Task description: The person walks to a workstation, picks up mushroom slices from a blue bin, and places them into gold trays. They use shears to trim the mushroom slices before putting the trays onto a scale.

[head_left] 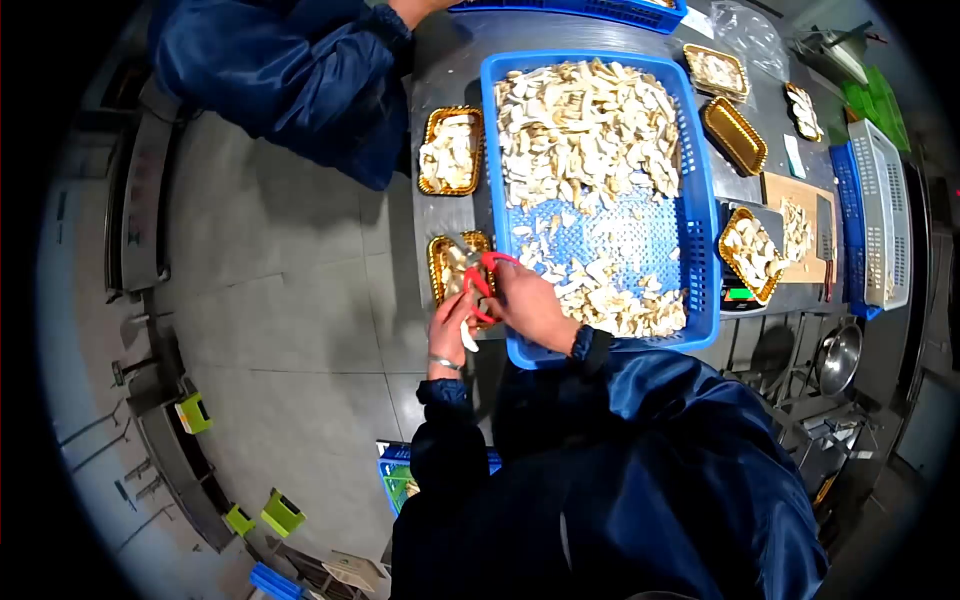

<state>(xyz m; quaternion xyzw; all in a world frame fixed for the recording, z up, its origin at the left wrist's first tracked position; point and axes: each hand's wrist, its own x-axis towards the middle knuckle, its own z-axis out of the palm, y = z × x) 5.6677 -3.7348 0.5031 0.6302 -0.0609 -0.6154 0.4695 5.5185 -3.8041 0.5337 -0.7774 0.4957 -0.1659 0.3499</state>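
Overhead view, person's bare hands at a grey metal desk (445,80). R hand (530,305), centre of frame, has its grip closed on red-handled metal scissors (479,283), blades pointing toward upper L. L hand (446,328) is just L of the handles, fingers bunched close to them; a pale sliced mushroom pc (468,336) shows at its edge, but can't tell if that grip is closed on it or open.

Scissors are above a small gold plastic tray (434,266) w/ mushroom pcs, at the desk's L edge. Another gold tray (425,176) of pcs sits nearer the top of the frame. To the R, a big blue plastic basket (600,55) holds sliced mushrooms (590,120), heaped in its upper part, scattered lower down. Centre R: filled gold tray (734,262) on a scale w/ green display (740,294), beside a wooden board (812,271) and knife (826,235). Upper L: a co-worker's dark blue sleeve (290,70).

Handling, est.: scissors light, rigid, prob. slick if damp; best held by the red loops, fingers off the blades. Mushroom pcs look light, soft, a bit slippery, easily torn; pinch gently at the thickest part.
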